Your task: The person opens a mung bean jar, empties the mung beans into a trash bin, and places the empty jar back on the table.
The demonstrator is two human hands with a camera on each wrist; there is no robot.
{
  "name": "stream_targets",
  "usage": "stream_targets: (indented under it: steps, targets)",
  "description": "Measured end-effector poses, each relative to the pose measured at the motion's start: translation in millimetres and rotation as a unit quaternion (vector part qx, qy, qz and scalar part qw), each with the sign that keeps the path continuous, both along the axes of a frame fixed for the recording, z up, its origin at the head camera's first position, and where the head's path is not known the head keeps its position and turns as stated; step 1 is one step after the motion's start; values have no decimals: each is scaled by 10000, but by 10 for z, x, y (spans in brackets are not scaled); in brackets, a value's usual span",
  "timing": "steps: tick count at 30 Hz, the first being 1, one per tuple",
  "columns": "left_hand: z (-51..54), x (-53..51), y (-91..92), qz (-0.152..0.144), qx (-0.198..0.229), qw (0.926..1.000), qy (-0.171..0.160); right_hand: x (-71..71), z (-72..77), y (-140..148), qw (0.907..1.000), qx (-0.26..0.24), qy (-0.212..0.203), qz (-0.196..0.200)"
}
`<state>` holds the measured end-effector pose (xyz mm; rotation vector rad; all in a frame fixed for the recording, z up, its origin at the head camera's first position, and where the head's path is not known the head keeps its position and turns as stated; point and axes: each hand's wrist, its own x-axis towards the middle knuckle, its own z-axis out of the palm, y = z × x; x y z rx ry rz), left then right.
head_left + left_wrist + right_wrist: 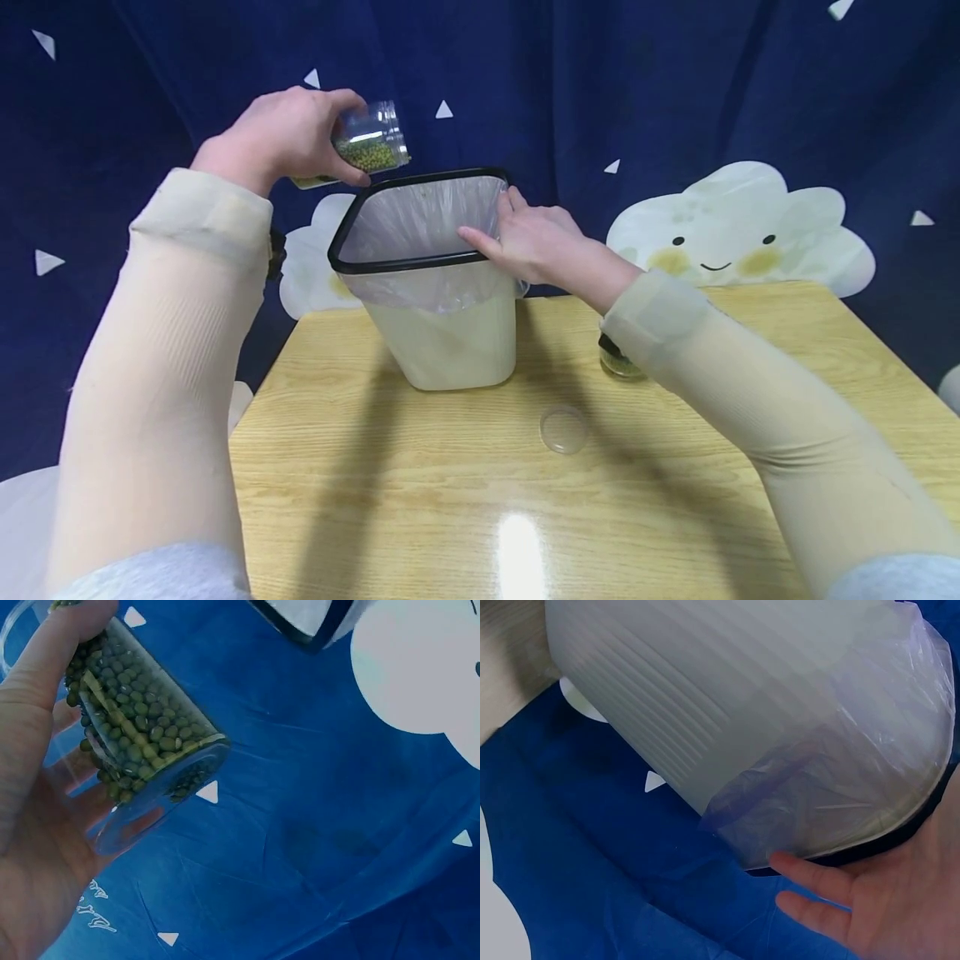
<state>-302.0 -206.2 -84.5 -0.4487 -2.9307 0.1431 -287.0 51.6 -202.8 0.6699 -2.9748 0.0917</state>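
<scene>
My left hand (288, 137) grips a clear plastic jar (202, 750) tipped on its side, its mouth pointing right toward the bin's rim. Green mung beans (139, 720) lie along the jar's lower side, some close to the mouth. Below and to the right stands a cream trash bin (457, 346) with a black rim, lined with a thin translucent bag (420, 217). On the bin's right rim rests my right hand (543, 242), thumb extended over the opening. In the right wrist view two of its fingers (817, 879) lie fairly straight against the rim.
A clear round lid (565, 430) lies flat on the wooden table (450, 483). Partly hidden behind my right forearm is a round container (621, 365) with something greenish inside. A dark blue curtain (495, 83) with white triangles and clouds hangs behind the table.
</scene>
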Motion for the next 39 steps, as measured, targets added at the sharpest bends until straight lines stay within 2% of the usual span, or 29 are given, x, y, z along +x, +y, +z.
stream_targets:
  steps: [6, 9, 20, 26, 32, 39]
  targets:
    - [-64, -18, 15, -38, -230, 9995, -234, -8, -4, -5, 10000, 9, -60, -22]
    - [-81, -13, -9, -13, -186, 9996, -212, -6, -5, -6, 10000, 25, -85, -27]
    - [-39, -1, 1, 33, -192, 9997, -158, 13, 23, 16, 10000, 49, -62, -58]
    - [24, 23, -16, 33, 26, 10000, -13, 20, 17, 13, 10000, 4, -93, -23]
    - [10, -7, 13, 31, -121, 9997, -188, 12, 21, 16, 9999, 17, -104, -41]
    - [10, -16, 19, 17, -82, 9998, -183, -3, 21, 25, 9999, 28, -96, -13]
